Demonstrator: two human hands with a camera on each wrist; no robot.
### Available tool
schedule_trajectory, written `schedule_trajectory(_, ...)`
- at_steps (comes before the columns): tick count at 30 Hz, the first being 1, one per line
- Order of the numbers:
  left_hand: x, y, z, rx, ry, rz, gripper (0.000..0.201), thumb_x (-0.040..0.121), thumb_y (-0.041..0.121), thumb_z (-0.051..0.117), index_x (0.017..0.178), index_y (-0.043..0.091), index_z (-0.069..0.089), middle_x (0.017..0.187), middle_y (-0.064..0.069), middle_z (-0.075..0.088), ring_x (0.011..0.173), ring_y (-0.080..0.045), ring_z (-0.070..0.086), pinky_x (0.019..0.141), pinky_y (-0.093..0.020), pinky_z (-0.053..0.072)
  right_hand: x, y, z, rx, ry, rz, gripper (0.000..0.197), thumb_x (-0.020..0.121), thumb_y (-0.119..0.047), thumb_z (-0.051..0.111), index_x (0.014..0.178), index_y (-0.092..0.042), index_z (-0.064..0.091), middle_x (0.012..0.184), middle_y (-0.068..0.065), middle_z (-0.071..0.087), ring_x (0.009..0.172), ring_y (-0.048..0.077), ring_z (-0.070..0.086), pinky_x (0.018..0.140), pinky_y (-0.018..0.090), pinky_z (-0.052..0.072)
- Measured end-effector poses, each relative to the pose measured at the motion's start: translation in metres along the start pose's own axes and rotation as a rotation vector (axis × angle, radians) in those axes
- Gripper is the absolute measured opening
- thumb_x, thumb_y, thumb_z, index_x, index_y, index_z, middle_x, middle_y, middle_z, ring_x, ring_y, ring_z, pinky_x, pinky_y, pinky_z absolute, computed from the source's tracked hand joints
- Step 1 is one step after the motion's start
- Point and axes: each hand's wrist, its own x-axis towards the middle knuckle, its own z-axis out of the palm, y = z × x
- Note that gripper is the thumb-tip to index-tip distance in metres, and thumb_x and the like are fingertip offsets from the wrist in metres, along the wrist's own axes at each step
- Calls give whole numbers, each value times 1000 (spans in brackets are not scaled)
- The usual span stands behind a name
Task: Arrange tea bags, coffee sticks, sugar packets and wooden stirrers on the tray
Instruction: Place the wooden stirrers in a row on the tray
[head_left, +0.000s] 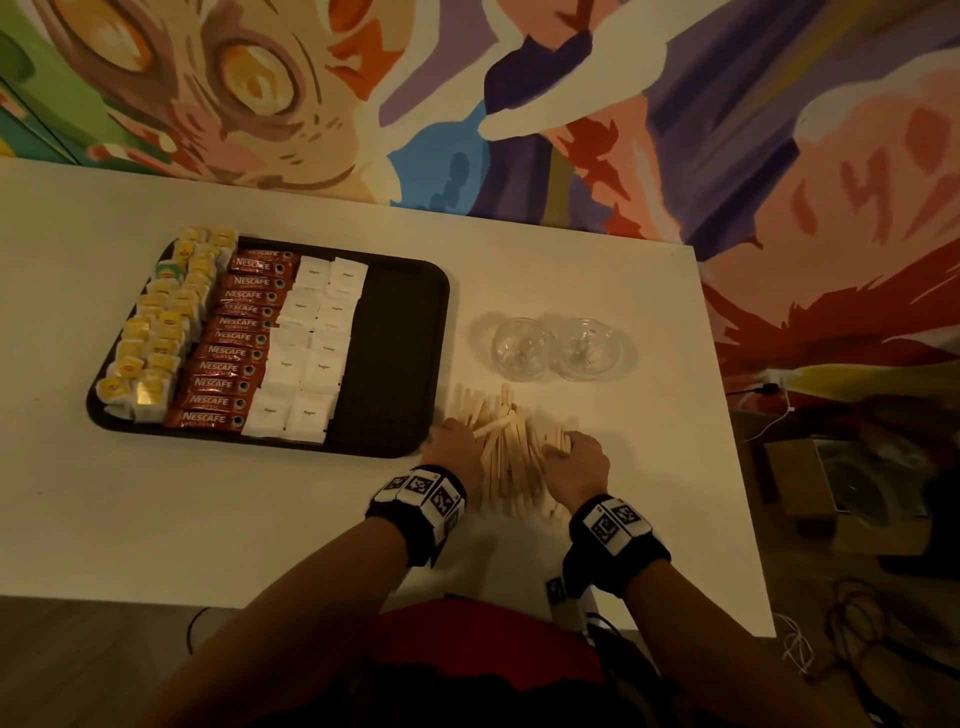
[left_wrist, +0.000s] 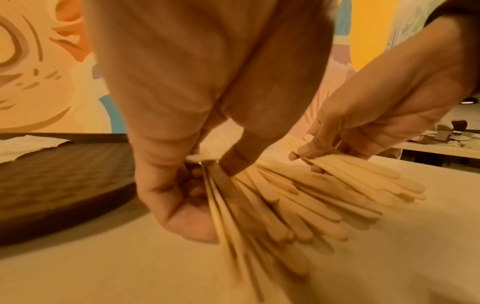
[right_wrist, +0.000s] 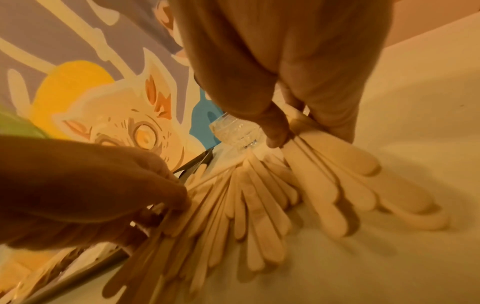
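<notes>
A pile of wooden stirrers (head_left: 511, 457) is seen on the white table (head_left: 260, 509), just beside the right near corner of the dark tray (head_left: 400, 364). The pile is gathered from both sides by the two hands. The left hand (head_left: 453, 448) is placed at the tray side of the pile; in the left wrist view its fingers (left_wrist: 166, 185) are curled down and its thumb (left_wrist: 241, 148) is laid across the sticks, so a bundle of stirrers is gripped there on edge. The right hand (head_left: 574, 457) is placed at the other side; in the right wrist view several stirrers (right_wrist: 324, 168) are pinched between its thumb (right_wrist: 272, 127) and its curled fingers (right_wrist: 335, 115). The far ends of the sticks are covered by the hands in both wrist views, and the near ends are blurred, so the number of sticks held cannot be told.

On the tray, tea bags (head_left: 156, 338) are laid in columns at the left edge, red coffee sticks (head_left: 239, 338) in a column next to them, and white sugar packets (head_left: 311, 343) in two columns after that. The right part of the tray is bare. The print on the tea bags is too small to be read.

Two clear glass cups (head_left: 561, 345) are standing on the table beyond the pile, touching each other or nearly so; it cannot be told which. In the right wrist view only a part of one cup (right_wrist: 236, 131) is visible behind the thumb. A painted wall (head_left: 519, 104) is seen behind the table.
</notes>
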Motion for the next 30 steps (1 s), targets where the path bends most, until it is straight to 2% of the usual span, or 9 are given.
schedule_trajectory(2,0,-2,-1,-18,0,1,45,100,23,42,136,-3,33,134,-20,43,117,-30,53,99,-38,48,4,2,-1,88,-13,25,26,95,-14,55,119,-7,64,114,6,68,112,27,63,97,30,48)
schedule_trajectory(6,-4,-6,-8,-152,17,28,42,100,17,41,136,-3,31,131,-20,48,114,-28,56,94,-33,50,8,1,-2,378,-17,75,17,96,-2,48,106,-8,60,96,8,68,86,24,67,84,39,58)
schedule_trajectory(9,-8,-10,-16,-293,13,44,33,101,16,40,130,2,35,120,-16,56,98,-23,59,77,-27,49,3,-4,-6,483,-36,56,14,101,-2,39,102,-7,53,88,9,61,77,24,62,71,35,56)
schedule_trajectory(13,-7,-21,-28,-464,-40,59,26,102,18,38,125,7,36,107,-7,55,93,-20,58,77,-29,47,0,-9,-11,502,-84,18,16,103,-7,34,104,-10,50,84,7,54,66,21,54,61,34,48)
schedule_trajectory(15,-6,-27,-31,-543,-51,94,18,102,18,36,118,10,38,94,-1,52,81,-14,55,75,-31,47,-4,-15,-14,528,-116,-14,17,104,-6,32,105,-10,48,81,6,50,61,18,47,56,32,44)
schedule_trajectory(18,-3,-32,-35,-677,-45,92,18,103,22,33,111,9,42,89,-3,50,72,-12,48,70,-33,46,-12,-28,-16,526,-169,-92,19,104,-5,30,110,-9,47,79,4,49,58,15,45,56,31,43)
schedule_trajectory(23,3,-37,-54,-1058,-91,50,22,103,24,31,102,14,51,71,0,44,59,-11,39,56,-26,35,-21,-60,-10,500,-312,-170,23,102,-3,32,115,-17,46,80,3,50,60,13,46,61,34,42)
schedule_trajectory(25,8,-39,-67,-1107,-89,36,23,102,25,33,105,14,52,67,3,42,56,-11,37,54,-26,34,-21,-78,-6,475,-366,-185,26,102,-6,33,120,-21,45,83,4,52,65,13,49,65,35,44)
schedule_trajectory(30,27,-45,-108,-1099,-13,29,17,101,25,40,110,14,49,74,2,42,61,-10,39,57,-23,36,-16,-132,6,459,-431,-165,34,101,-6,36,131,-20,41,93,5,53,76,15,52,70,30,48)
